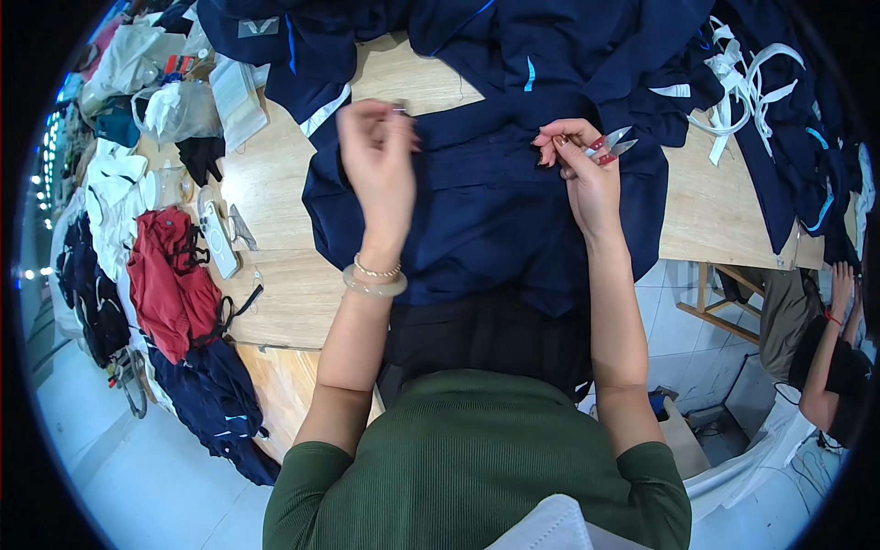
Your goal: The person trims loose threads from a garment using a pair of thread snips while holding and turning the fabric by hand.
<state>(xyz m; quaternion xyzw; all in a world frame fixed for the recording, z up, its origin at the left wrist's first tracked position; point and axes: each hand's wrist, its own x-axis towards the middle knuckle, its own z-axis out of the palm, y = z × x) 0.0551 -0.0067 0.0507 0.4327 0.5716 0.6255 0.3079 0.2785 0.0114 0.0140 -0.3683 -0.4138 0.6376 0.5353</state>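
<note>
A navy blue garment (pixel 495 215) lies over the table's near edge and onto my lap, a seam running across its upper part. Above its left portion is my left hand (pixel 378 151), blurred by motion, with curled fingers drawn together; whatever they may pinch cannot be made out. My right hand (pixel 587 174) is over the garment's right side, its thumb and fingers bent toward each other. It holds small thread snips (pixel 610 147) with red on them, the two pointed blades sticking out to the right, apart from the cloth.
More navy garments (pixel 568 46) are heaped along the far side of the wooden table (pixel 275 293). White strips (pixel 752 87) lie at the far right. On the left are a red garment (pixel 174 284), a phone (pixel 218 240) and plastic bags (pixel 179 110). A co-worker's arm (pixel 825 367) shows at right.
</note>
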